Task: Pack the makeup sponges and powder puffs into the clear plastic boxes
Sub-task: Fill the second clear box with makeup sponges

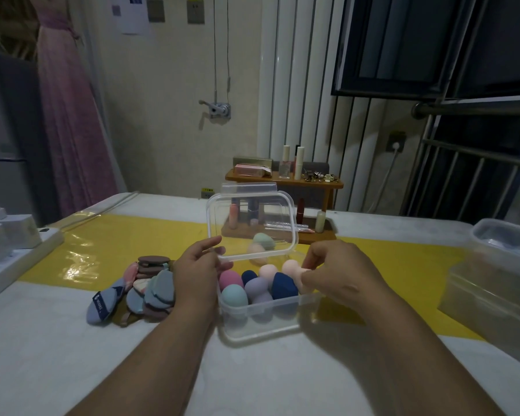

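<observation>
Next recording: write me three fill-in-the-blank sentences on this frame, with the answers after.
1. The left hand holds up the clear ____ of the box.
2. The right hand pinches a pale ____ sponge at the box's right edge.
3. The powder puffs lie piled on the box's ____ side.
Missing: lid; pink; left.

Clear glossy plastic box [261,322], matt foam sponges [234,295], cloth puffs [159,288], shiny yellow table strip [126,235]

Puffs [144,288] left of box [261,322] (sponges [257,285] inside).
</observation>
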